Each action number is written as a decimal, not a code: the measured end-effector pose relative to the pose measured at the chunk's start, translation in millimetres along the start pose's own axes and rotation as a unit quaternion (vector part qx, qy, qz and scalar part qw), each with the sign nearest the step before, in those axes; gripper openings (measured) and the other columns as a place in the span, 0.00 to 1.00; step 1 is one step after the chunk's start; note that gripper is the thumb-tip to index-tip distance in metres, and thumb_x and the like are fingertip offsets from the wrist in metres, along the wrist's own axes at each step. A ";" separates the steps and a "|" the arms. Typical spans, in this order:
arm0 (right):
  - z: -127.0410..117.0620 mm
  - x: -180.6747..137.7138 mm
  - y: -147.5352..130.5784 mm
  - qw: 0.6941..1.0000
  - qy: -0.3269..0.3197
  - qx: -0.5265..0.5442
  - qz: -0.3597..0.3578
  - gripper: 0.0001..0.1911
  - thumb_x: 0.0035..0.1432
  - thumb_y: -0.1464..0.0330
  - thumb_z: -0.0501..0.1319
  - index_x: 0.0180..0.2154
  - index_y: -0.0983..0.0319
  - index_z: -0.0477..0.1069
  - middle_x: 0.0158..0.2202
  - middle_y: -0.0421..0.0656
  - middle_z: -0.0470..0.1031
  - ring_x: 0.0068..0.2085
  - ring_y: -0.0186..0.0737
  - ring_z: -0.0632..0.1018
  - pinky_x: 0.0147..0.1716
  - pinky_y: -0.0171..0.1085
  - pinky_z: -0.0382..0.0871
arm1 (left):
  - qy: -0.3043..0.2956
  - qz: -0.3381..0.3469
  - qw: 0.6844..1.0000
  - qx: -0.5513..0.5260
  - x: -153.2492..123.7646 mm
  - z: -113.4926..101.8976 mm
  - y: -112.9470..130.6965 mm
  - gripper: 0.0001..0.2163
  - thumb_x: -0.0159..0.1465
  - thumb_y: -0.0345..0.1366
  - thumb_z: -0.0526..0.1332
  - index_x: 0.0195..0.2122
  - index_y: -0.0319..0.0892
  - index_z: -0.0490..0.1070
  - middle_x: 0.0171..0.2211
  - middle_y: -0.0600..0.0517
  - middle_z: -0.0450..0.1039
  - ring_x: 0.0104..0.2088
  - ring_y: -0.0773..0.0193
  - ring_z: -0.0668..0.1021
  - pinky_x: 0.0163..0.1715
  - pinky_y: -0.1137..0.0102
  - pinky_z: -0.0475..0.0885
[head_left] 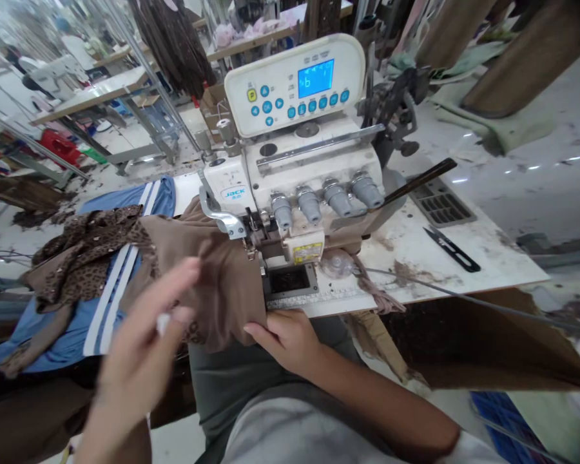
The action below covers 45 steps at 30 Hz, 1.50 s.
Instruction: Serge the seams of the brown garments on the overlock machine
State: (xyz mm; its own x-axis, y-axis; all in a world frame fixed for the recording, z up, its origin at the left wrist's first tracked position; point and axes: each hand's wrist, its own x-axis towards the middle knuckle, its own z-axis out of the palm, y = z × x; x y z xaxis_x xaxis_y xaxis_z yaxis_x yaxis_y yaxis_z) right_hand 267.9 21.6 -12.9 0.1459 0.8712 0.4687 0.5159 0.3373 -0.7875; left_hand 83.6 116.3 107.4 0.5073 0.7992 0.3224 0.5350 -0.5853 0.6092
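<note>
A piece of brown fabric (222,283) lies under the presser foot area of a white overlock sewing machine (314,154), its right edge running down toward me. My right hand (290,338) pinches that edge at its near corner, just below the machine's front plate. Over the left part of the fabric is my left hand (145,341), smeared by motion, with index finger and thumb stretched apart. A small white spot shows between them; I cannot make out what it is. Leopard-print fabric (91,248) joins the brown piece at the left.
Blue cloth with white stripes (72,328) lies under the leopard-print fabric. Black thread snips (452,250) rest on the machine table (502,274) at right. A cardboard box (464,341) stands open below. Other worktables and a hanging dark garment (174,51) are behind.
</note>
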 end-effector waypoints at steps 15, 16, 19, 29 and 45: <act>-6.2 10.0 -1.6 0.997 0.026 0.056 0.042 0.31 0.78 0.55 0.53 0.22 0.59 0.53 0.17 0.34 0.56 0.20 0.31 0.61 0.25 0.35 0.52 | -0.086 0.095 0.984 0.120 104.5 43.1 -28.0 0.15 0.74 0.41 0.56 0.52 0.43 0.79 0.58 0.45 0.77 0.63 0.50 0.74 0.68 0.52 0.65; -7.0 13.8 -2.2 0.997 0.024 0.060 0.049 0.31 0.77 0.56 0.54 0.22 0.59 0.52 0.18 0.34 0.55 0.20 0.31 0.61 0.25 0.35 0.52 | -0.079 0.097 0.986 0.111 113.1 45.3 -33.6 0.15 0.73 0.41 0.57 0.51 0.43 0.79 0.57 0.45 0.78 0.61 0.51 0.76 0.67 0.53 0.66; -9.6 26.2 -4.0 0.996 0.017 0.067 0.065 0.30 0.75 0.56 0.56 0.21 0.59 0.51 0.18 0.34 0.54 0.21 0.31 0.61 0.25 0.35 0.52 | -0.061 0.090 0.992 0.062 139.4 53.2 -53.0 0.14 0.72 0.41 0.58 0.51 0.43 0.80 0.55 0.47 0.79 0.58 0.52 0.77 0.65 0.55 0.68; -12.5 25.1 -7.1 0.951 -0.013 0.260 0.169 0.25 0.73 0.52 0.58 0.26 0.58 0.60 0.20 0.35 0.65 0.27 0.40 0.83 0.21 0.30 0.68 | 0.145 0.122 0.982 0.009 49.2 45.2 -9.6 0.11 0.72 0.32 0.61 0.52 0.45 0.79 0.52 0.49 0.82 0.57 0.58 0.80 0.61 0.62 0.72; -2.2 8.9 -3.3 0.933 0.000 0.301 0.198 0.23 0.72 0.50 0.60 0.30 0.58 0.73 0.26 0.41 0.82 0.29 0.44 0.85 0.29 0.36 0.79 | 0.019 0.078 0.991 0.105 11.4 56.6 -3.6 0.15 0.73 0.43 0.61 0.59 0.52 0.76 0.62 0.52 0.76 0.67 0.53 0.73 0.71 0.46 0.57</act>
State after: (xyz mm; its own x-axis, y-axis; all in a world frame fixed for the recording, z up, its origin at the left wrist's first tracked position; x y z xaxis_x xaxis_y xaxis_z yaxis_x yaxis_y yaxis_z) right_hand 269.4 27.5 -5.3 0.2247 0.9698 0.0943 -0.1459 0.1292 -0.9808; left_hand 125.6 119.8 67.8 0.5711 0.6995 0.4296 0.5832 -0.7140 0.3874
